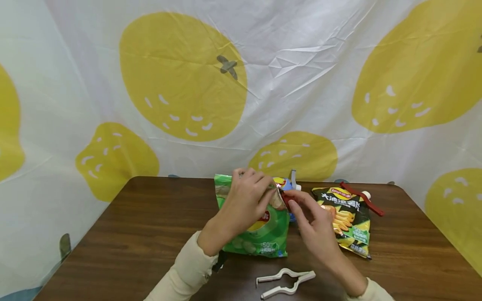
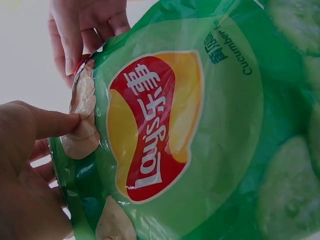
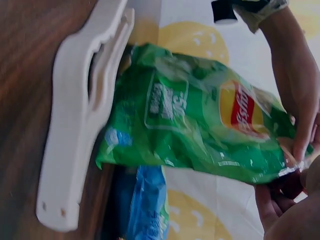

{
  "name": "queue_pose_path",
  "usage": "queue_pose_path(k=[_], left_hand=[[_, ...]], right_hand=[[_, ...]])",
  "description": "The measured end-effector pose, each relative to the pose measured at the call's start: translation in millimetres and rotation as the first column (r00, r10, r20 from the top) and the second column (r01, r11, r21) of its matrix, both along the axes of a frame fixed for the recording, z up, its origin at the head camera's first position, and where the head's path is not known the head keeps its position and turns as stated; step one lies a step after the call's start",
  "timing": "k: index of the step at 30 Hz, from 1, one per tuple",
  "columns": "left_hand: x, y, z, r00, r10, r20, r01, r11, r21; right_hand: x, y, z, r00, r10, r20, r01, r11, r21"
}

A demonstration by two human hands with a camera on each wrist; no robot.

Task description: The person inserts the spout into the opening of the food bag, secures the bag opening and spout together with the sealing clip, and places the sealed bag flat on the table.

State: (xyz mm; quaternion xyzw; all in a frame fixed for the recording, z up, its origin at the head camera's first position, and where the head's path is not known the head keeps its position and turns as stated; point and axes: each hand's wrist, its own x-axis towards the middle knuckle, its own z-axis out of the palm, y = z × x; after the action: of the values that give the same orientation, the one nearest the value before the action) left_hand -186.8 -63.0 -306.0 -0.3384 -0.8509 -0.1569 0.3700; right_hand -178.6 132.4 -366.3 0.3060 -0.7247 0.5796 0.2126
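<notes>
A green Lay's chip bag [image 1: 275, 230] stands upright over the table, its front toward me. My left hand [image 1: 248, 194] pinches its top edge, thumb on the front face in the left wrist view. At the bag's top right corner, my right hand [image 1: 316, 221] holds a red bag clip [image 3: 292, 185], mostly hidden by the fingers. On the table in front of the bag lies a white bag clip [image 1: 306, 276] with its arms spread.
A blue chip bag [image 1: 287, 184] with a clip on top stands behind the green one. To the right lies a black chip bag [image 1: 350, 217], a red clip [image 1: 363, 198] across its top corner. A patterned cloth [image 1: 301, 83] hangs behind the brown table [image 1: 150, 234].
</notes>
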Motion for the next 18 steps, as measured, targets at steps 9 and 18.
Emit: queue_pose_path(k=[9,18], left_hand=[[0.5,0.9,-1.0,1.000,-0.005,0.003,0.005,1.000,0.014],[-1.3,1.9,-2.1,0.998,-0.046,0.031,0.043,0.996,0.079]], right_hand=[[3.3,-9.1,-2.8,0.998,0.048,0.034,-0.043,0.992,-0.114],[0.9,-0.8,3.3,0.985,0.165,0.045,-0.159,0.980,-0.117]])
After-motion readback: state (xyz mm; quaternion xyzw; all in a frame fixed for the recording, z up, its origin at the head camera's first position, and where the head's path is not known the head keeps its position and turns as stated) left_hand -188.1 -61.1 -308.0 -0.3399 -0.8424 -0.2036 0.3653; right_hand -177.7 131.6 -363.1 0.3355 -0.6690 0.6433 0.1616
